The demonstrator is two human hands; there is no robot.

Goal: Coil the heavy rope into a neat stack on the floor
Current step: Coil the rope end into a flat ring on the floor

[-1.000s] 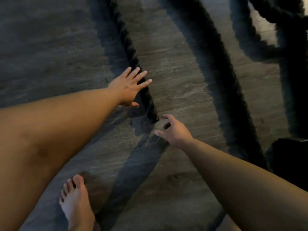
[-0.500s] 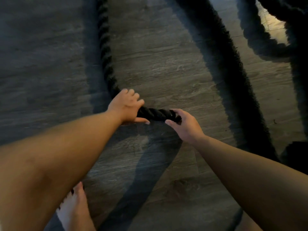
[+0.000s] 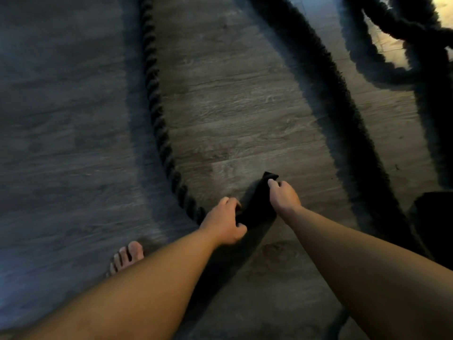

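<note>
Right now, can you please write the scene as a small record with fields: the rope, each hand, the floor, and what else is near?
rope: thick black twisted rope, running along the floor and curving toward the hands
rope end: smooth black capped end, bent around and pointing away from the person
left hand: left hand closed on the rope just behind the end
right hand: right hand closed on the capped end
floor: grey wood-grain floor
nearby: bare foot at lower left; more rope lengths at right

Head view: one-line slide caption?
Both hands, left and right, grip the rope end, bending it on the floor.
</note>
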